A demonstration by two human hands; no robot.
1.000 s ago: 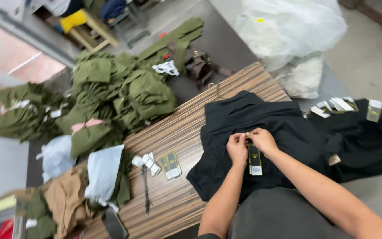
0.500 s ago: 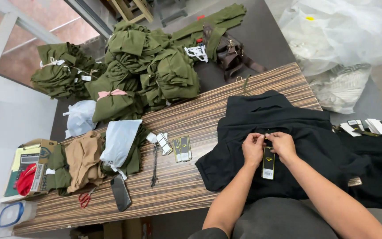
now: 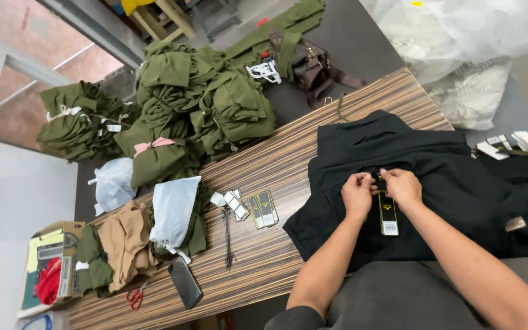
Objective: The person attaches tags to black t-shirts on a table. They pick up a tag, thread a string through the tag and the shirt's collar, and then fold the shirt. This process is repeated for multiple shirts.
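A black garment (image 3: 410,153) lies spread on the striped wooden table (image 3: 288,159). My left hand (image 3: 357,194) and my right hand (image 3: 401,186) meet over its middle, fingertips pinched together at the top of a long black hang tag (image 3: 387,214) that rests on the cloth. Both hands press on the garment beside the tag. More black garments with tags (image 3: 520,146) lie to the right.
Spare black tags (image 3: 263,209), white labels (image 3: 234,203) and a bundle of thin black ties (image 3: 228,235) lie left of the garment. Further left are a phone (image 3: 185,282), red scissors (image 3: 134,298), tan and green clothes, a cardboard box (image 3: 47,269). Green garment piles (image 3: 203,104) fill the floor beyond.
The view has shifted, so the table and piles sit differently in frame. My hands stay pinched at the top of the tag on the black garment.
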